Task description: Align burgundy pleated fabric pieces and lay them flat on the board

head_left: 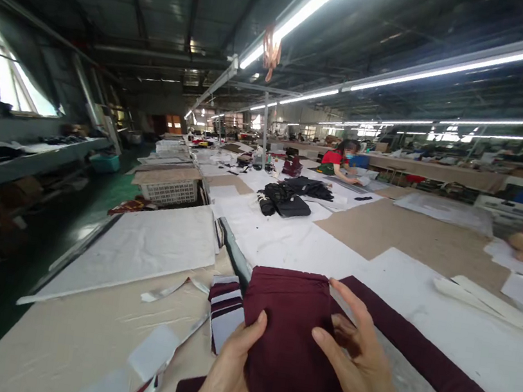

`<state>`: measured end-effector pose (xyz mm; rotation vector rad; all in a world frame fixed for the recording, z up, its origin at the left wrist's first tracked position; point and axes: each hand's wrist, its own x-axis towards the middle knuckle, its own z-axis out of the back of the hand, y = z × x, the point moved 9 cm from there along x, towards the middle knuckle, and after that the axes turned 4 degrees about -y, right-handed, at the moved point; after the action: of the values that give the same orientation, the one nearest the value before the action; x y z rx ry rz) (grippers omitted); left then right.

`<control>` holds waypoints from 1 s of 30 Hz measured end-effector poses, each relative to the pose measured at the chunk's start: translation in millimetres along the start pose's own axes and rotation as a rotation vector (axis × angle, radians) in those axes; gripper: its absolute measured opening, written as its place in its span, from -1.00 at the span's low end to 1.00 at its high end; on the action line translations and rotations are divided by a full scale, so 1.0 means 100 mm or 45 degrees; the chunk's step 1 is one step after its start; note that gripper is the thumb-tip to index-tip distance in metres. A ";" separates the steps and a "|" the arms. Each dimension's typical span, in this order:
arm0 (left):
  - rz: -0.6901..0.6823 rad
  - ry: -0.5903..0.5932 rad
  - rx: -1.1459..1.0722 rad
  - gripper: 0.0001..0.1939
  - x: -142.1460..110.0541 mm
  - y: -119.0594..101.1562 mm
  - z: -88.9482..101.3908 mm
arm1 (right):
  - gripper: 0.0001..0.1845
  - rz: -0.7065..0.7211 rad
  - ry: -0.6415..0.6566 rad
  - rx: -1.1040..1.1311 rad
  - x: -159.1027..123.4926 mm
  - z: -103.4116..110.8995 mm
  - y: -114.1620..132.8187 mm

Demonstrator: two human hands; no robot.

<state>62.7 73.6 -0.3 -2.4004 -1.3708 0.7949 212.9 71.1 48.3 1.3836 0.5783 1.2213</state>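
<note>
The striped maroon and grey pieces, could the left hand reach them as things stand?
Probably yes: the striped pieces lie close beside the left hand, with nothing visible between, though its grip on the maroon cloth may hinder it.

The left hand [231, 373] and the right hand [359, 362] hold a dark maroon folded cloth piece [291, 349] between them. Just beyond the left hand lies a stack of maroon and pale grey fabric pieces [226, 308].

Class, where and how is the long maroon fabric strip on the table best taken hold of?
I'd pinch the maroon fabric strip by its long right edge, from the right: it lies low, that edge exposed, while the right hand and held maroon cloth crowd its far end from the left.
</note>
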 end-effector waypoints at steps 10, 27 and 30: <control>-0.073 -0.025 -0.057 -0.74 -0.18 -0.13 0.17 | -0.51 -0.380 0.439 0.452 -0.04 -0.33 -0.08; 0.017 0.101 -0.237 -0.43 -0.24 -0.04 0.00 | -0.45 -0.633 0.544 0.259 -0.31 -0.39 -0.28; 0.026 0.068 -0.242 -0.39 -0.24 -0.03 0.04 | -0.49 -0.635 0.561 0.285 -0.31 -0.39 -0.22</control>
<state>49.0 54.8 5.9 -2.5621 -1.4626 0.6260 173.9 65.3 10.9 1.0520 1.3168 1.0670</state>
